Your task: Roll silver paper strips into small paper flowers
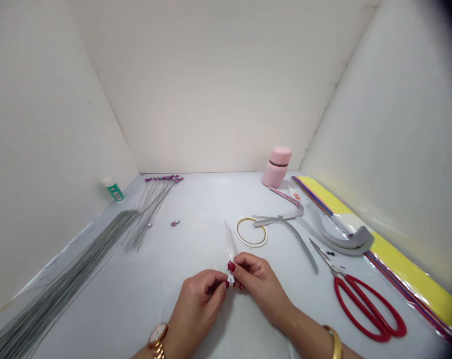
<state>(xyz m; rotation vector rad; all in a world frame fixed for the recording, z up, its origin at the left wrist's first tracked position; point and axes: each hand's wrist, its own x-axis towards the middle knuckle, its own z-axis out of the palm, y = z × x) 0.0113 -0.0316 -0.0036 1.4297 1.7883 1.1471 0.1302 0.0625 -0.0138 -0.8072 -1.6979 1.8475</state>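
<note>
Between my two hands is a narrow whitish strip (pixel 229 244), its free end pointing away from me over the table. My left hand (pixel 205 296) pinches the near end of the strip between thumb and finger. My right hand (pixel 257 284) grips the same strip just above, thumb on top. The fingertips of both hands nearly meet, and the strip's near end looks folded or bunched there. Just beyond my right hand lies a roll of thin tape (pixel 241 240), flat on the table.
Red-handled scissors (pixel 368 306), curved grey strips (pixel 298 239), a pink strip (pixel 285 198) and yellow sheets (pixel 397 254) lie on the right. A pink bottle (pixel 276 168) stands behind. On the left are grey wires (pixel 72 269), purple-tipped stems (pixel 162 178) and a glue stick (pixel 114 190).
</note>
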